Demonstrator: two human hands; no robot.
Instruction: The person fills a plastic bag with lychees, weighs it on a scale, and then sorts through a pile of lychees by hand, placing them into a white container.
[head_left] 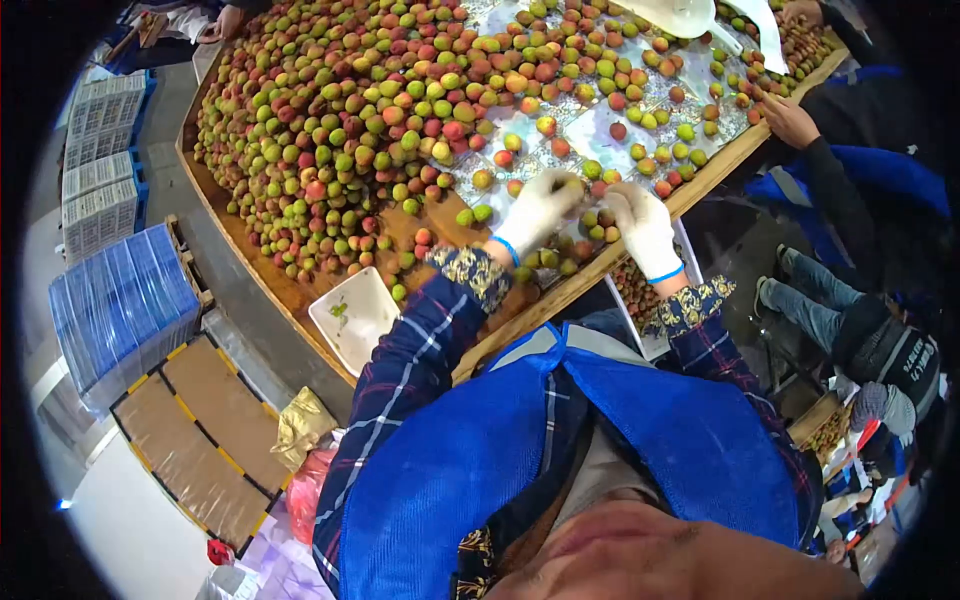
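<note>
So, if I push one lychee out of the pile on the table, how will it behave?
A lychee looks round, so it would probably roll until the table's wooden rim stops it. It seems small and likely light: the gloved left hand seems to pinch one with fingertips only. Pushed into the pile, neighbours may shift too.

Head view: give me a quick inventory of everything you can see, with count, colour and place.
small round red and green fruits: too many to count, heaped across the table
wooden sorting table: one, brown, fills the upper middle
shallow white tray: one, at the table's near edge, holds green scraps
stacked blue crates: one stack, floor at left
white slatted crates: several, far left
brown cardboard sheets: two, yellow-edged, floor lower left
co-worker's hand: one, bare, at the table's right edge
left hand: white glove, blue cuff, on the fruits
right hand: same glove, beside it
</note>
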